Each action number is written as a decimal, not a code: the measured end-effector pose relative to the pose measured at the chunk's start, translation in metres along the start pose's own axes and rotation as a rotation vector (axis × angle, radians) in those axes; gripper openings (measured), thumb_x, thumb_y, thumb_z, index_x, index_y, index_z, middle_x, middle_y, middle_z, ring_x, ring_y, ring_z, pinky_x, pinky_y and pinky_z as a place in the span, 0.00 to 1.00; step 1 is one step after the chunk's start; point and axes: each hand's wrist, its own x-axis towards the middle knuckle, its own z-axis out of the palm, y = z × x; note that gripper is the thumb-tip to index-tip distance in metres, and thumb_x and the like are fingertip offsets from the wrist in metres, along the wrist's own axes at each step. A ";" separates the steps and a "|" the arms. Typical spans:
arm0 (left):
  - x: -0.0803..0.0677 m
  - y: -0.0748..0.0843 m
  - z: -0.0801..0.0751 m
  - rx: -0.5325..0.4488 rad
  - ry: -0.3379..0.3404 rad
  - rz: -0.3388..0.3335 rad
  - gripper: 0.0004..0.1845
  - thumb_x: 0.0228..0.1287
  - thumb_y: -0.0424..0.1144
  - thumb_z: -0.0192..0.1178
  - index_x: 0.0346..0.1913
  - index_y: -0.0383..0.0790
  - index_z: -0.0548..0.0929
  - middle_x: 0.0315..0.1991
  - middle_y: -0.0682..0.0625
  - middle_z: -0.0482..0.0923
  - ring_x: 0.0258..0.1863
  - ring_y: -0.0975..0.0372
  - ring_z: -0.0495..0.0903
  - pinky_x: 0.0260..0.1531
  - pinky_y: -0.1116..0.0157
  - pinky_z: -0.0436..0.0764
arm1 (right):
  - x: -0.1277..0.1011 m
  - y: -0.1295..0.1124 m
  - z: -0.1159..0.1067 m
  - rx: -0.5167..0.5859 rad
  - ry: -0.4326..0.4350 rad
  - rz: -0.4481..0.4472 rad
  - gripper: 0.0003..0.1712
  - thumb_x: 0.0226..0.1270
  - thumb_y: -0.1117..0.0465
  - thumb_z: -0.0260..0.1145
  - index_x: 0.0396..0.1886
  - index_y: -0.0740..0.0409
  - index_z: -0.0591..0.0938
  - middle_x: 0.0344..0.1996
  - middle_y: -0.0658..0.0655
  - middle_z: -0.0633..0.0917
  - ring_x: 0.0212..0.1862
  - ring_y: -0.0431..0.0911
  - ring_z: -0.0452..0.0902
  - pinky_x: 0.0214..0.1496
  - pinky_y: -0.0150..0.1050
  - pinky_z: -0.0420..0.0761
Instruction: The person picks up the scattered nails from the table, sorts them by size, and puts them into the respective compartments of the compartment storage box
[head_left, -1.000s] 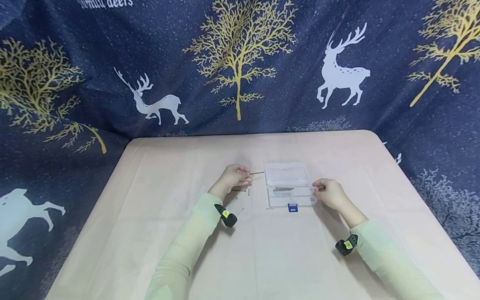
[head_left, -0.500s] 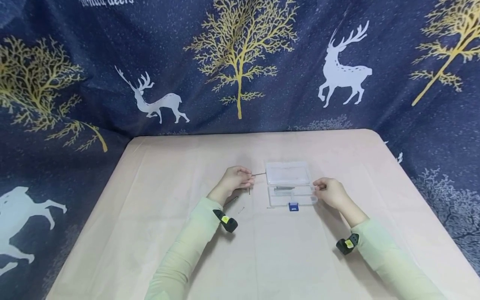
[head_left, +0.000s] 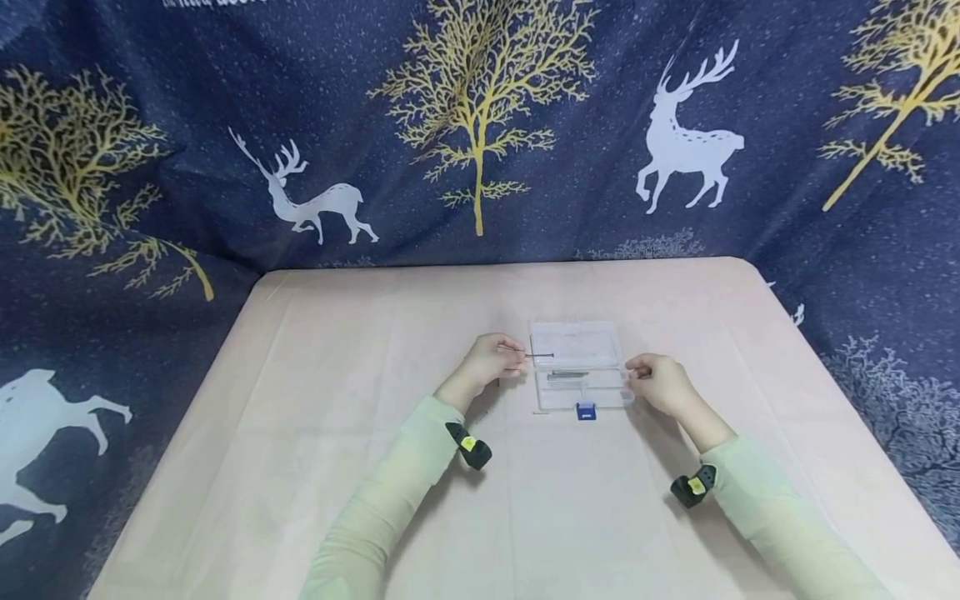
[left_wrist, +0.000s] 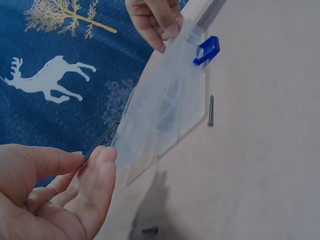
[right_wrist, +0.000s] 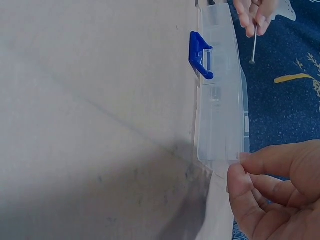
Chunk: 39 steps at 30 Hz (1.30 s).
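Note:
My left hand (head_left: 495, 358) pinches a long nail (left_wrist: 101, 138) between thumb and fingers. The nail's head end points right, overlapping the raised-back lid (head_left: 576, 343) of a clear plastic box in the head view. That compartment box (head_left: 606, 398) lies open, with a blue latch (head_left: 587, 412) at its near edge. Several long nails (head_left: 567, 375) lie together in its back left compartment. At the box's right end, my right hand (right_wrist: 275, 185) pinches the rim with thumb and forefinger.
One small nail (left_wrist: 211, 111) lies on the pale cloth just in front of the box's left corner. Another nail (left_wrist: 150, 230) rests below my left hand, in its shadow. A dark blue curtain (head_left: 420, 192) with deer and trees hangs behind the table.
My left hand has moved right with the nail, bringing its head end from left of the box to over the lid. My right hand stays at the box's right end.

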 end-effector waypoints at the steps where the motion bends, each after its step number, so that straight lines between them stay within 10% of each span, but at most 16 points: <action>1: 0.001 0.001 0.002 0.005 -0.008 0.002 0.11 0.64 0.24 0.53 0.48 0.24 0.76 0.42 0.33 0.82 0.32 0.60 0.84 0.38 0.68 0.85 | 0.000 0.000 0.000 -0.001 0.001 0.000 0.17 0.58 0.70 0.61 0.46 0.77 0.77 0.36 0.70 0.82 0.39 0.58 0.80 0.41 0.47 0.84; 39: 0.014 0.007 0.050 -0.013 -0.109 -0.039 0.09 0.65 0.26 0.54 0.46 0.24 0.77 0.42 0.32 0.82 0.34 0.54 0.86 0.37 0.68 0.85 | 0.000 -0.001 0.002 -0.004 0.009 0.012 0.17 0.58 0.70 0.62 0.46 0.77 0.77 0.36 0.69 0.83 0.39 0.57 0.80 0.41 0.47 0.83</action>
